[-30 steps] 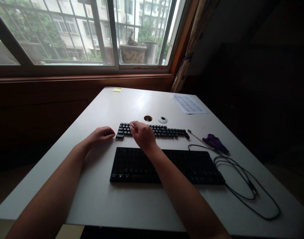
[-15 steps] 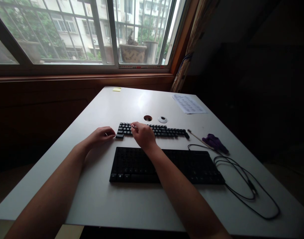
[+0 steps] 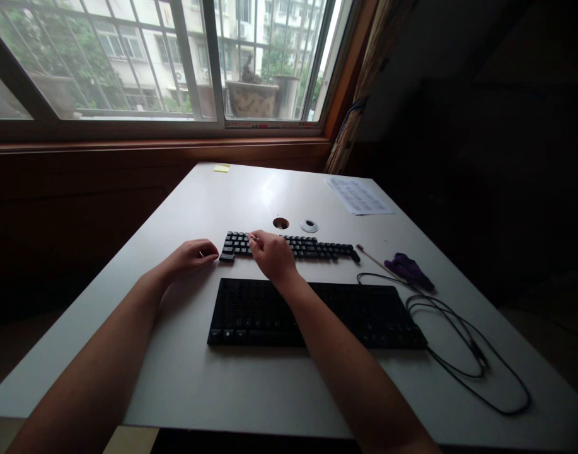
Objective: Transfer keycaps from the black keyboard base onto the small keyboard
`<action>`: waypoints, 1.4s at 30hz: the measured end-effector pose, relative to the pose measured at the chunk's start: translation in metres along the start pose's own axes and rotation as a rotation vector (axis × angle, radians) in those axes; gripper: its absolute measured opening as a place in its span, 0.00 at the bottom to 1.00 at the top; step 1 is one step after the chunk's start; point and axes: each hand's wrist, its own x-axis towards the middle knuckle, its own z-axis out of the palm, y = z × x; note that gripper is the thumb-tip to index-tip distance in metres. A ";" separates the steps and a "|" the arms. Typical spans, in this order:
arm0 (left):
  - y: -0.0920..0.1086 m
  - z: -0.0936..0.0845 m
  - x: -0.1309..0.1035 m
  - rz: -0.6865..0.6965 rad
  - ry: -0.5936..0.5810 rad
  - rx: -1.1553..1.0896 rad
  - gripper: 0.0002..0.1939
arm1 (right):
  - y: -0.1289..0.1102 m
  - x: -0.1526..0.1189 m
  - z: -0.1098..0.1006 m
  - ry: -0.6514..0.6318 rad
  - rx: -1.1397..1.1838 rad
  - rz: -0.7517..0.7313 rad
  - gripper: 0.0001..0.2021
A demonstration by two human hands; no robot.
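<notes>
Rows of black keycaps [image 3: 312,247] lie across the middle of the white desk [image 3: 175,391], with the black keyboard [image 3: 355,315] flat between them and the near edge. The right hand [image 3: 274,257] is over the rows, left of their middle, thumb and forefinger pinched narrow; whether something small sits between the tips, I cannot tell. The left hand [image 3: 194,253] rests toward the desk's left edge, fingers curled around a slim gap, tips just beside a wide keycap [image 3: 226,257]; contact is unclear. For such close work, a light grip on opposite sides of a single keycap should serve best, with the wrist high so neighbouring ones aren't swept askew. The right forearm crosses above the keyboard, so holding it clear seems wise. The cable [image 3: 475,348], toward the desk's right edge, is well apart from both hands.
</notes>
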 end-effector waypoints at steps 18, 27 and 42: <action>0.017 -0.013 -0.004 -0.181 -0.199 -0.045 0.18 | -0.037 -0.004 -0.073 -0.398 0.406 -0.028 0.33; 0.035 -0.017 -0.005 -0.256 -0.471 -0.100 0.22 | -0.052 -0.044 -0.065 -0.571 0.348 -0.059 0.22; 0.029 -0.009 -0.001 -0.261 -0.455 -0.034 0.25 | -0.056 -0.073 -0.043 -0.454 0.046 -0.251 0.17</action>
